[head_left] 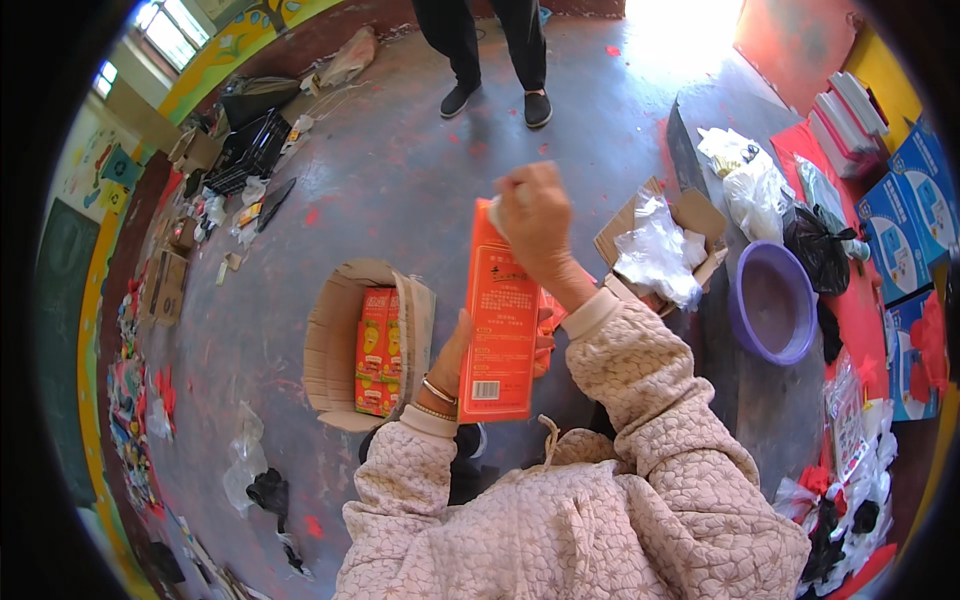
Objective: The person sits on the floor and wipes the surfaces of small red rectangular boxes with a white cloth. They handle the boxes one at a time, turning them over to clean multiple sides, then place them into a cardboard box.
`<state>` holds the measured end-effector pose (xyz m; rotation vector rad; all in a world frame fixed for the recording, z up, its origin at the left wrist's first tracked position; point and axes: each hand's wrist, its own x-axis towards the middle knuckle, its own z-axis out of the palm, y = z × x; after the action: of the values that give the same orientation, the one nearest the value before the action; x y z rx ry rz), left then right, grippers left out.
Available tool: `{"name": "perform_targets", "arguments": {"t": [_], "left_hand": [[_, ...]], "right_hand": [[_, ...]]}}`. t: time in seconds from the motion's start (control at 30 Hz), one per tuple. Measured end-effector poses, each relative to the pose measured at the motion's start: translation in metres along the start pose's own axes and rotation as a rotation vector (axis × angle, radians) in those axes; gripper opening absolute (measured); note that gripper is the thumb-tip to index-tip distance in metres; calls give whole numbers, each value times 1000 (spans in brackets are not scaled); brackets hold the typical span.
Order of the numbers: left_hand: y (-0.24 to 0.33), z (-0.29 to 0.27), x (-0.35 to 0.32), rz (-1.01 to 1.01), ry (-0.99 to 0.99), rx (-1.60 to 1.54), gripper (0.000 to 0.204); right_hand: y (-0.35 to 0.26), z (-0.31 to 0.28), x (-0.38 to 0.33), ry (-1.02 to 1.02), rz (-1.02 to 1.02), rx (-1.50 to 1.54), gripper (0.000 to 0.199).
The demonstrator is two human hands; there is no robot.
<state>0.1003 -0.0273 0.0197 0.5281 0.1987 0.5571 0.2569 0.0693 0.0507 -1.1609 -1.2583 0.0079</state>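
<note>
My left hand (451, 359), with bangles at its wrist, grips a tall orange-red carton box (500, 335) by its lower half. The box stands upright in front of my chest, its printed side and barcode facing me. At its top edge, my right hand (540, 220) is closed in a fist. A bit of something whitish shows beside those fingers, too hidden to name. Just left of my left hand stands an open cardboard carton (329, 335) holding several red packs with yellow fruit pictures (379, 340). Part of another red item shows behind the box.
Right of my right hand, a cardboard box (703, 215) holds clear plastic bags (655, 250). A purple basin (742, 325) sits on the grey ledge. Ahead stands a person in dark trousers (500, 45). A black crate (250, 152) and loose plastic (243, 455) lie to the left.
</note>
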Motion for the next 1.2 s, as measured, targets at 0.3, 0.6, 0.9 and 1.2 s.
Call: {"name": "perform_targets", "arguments": {"t": [0.3,0.6,0.9,1.2], "left_hand": [[10,-37,-8,435,418,67,78],[38,-9,-4,528,291,-71,69],[36,-6,0,560,192,-149,61],[36,-21,-25,376,209,-144,60]], "right_hand": [[-60,15,-82,-599,159,265,12],[-23,-25,-50,-553,-60,-4,11],[-65,2,-97,-444,-393,131,11],[-33,7,-28,-163,-96,55,13]]}}
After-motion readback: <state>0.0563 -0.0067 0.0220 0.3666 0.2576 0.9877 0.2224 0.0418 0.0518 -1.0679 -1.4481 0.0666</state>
